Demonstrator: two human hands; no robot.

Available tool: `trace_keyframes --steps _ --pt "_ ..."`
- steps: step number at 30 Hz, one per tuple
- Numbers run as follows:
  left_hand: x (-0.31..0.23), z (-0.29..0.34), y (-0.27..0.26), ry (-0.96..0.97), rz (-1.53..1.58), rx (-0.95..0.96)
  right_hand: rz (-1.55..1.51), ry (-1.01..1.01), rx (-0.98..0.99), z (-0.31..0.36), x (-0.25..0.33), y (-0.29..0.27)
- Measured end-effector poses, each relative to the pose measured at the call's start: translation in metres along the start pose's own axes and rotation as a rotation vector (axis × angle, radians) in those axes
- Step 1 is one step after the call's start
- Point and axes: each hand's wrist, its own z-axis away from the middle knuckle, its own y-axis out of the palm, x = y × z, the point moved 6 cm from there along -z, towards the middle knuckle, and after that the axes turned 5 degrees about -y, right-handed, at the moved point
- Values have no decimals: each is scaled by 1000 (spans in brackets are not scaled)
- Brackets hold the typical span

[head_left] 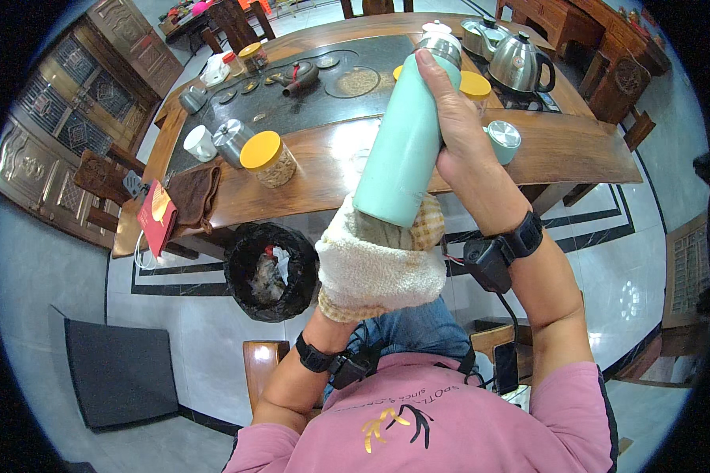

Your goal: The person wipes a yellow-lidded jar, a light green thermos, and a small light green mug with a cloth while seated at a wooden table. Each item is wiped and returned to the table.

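Note:
My right hand is wrapped round the upper part of a mint-green thermos flask, its thumb along the side near the steel top. The flask tilts, with its top up and away and its base toward me. Under the base is a fluffy cream cloth with a checkered edge and back, held by my left hand. The cloth hides the left fingers, so only the wrist side shows. Cloth and flask base meet in front of my lap.
A wooden table spans ahead, bearing a yellow-lidded jar, a white cup, a steel canister, a dark teapot and a steel kettle. A black-lined bin stands on the floor at left.

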Motion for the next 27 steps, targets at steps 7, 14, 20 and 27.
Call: trace_keyframes --steps 7,14,20,27 --pt "1 -2 -2 9 -116 -34 -28 -21 0 -3 1 5" --pt "-37 -23 11 113 -678 -184 5 -101 -21 4 -3 11" --pt "-27 -30 5 -68 -137 -271 182 -371 20 34 9 32" --pt "-4 -37 -4 -175 277 -187 263 -353 237 28 24 34"
